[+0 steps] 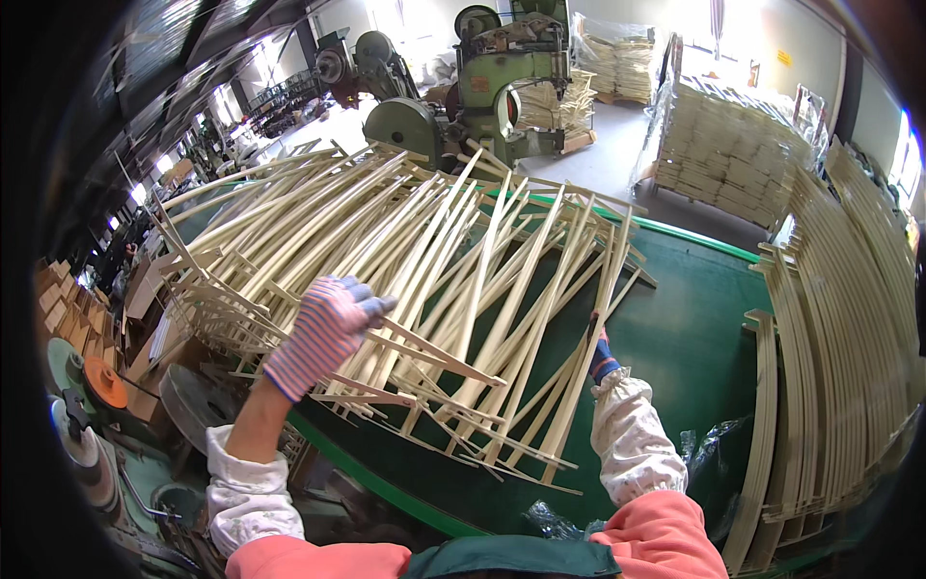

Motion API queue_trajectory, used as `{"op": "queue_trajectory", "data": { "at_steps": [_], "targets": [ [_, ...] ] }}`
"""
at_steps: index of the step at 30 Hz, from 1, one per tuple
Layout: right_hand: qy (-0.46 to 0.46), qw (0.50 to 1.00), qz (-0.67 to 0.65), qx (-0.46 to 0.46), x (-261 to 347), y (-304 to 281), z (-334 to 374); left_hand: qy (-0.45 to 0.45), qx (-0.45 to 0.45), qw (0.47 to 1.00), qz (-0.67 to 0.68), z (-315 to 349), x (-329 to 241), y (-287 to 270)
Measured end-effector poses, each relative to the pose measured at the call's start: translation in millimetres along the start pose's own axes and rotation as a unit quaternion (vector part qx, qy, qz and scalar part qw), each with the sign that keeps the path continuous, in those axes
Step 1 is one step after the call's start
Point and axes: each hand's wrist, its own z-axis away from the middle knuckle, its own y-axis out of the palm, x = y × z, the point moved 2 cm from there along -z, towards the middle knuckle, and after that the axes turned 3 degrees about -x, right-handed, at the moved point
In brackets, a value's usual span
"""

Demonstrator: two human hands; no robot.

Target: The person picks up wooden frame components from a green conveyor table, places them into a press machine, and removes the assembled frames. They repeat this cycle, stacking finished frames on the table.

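Observation:
A large loose heap of pale wooden slat frames (482,318), long thin strips joined to short end bars, lies tilted and overlapping on the green table (699,318). My left hand (333,323), in a striped pink and blue glove, is closed at the near end of the heap, gripping an end bar (439,357). On the heap's right side, my right hand (604,355) holds the outermost frame (581,386) by its long strip. That strip partly hides the gloved fingers. Pale sleeve covers reach up both forearms.
Stacked wooden frames (839,357) stand along the right edge. Clear plastic film (714,444) lies on the table near them. Green machines (502,87) and a wrapped pallet stack (728,145) are beyond the table. Grinding wheels (104,383) sit at the lower left.

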Motion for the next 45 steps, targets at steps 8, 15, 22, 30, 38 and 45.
{"op": "queue_trajectory", "data": {
  "at_steps": [8, 15, 22, 30, 38, 45],
  "targets": [
    [0.048, 0.986, -0.134, 0.090, -12, -26, 0, -0.165, 0.103, 0.966, 0.171, 15, 3, -28],
    [-0.069, 0.958, -0.212, 0.179, 36, -15, 58, -0.243, 0.424, 0.872, 0.010, -71, 43, 46],
    [-0.049, 0.877, 0.476, -0.038, 65, 18, 71, -0.393, 0.437, 0.784, 0.199, -87, 83, 169],
    [-0.069, 0.896, 0.437, -0.029, 65, 8, 82, -0.337, 0.388, 0.846, 0.139, -126, 111, 65],
    [-0.079, 0.876, 0.475, -0.008, 60, -6, 68, -0.283, 0.503, 0.804, 0.144, -84, 14, 71],
    [-0.179, 0.781, 0.595, -0.062, 60, 31, 68, 0.041, 0.477, 0.878, -0.001, -82, -10, 58]
  ]
}}
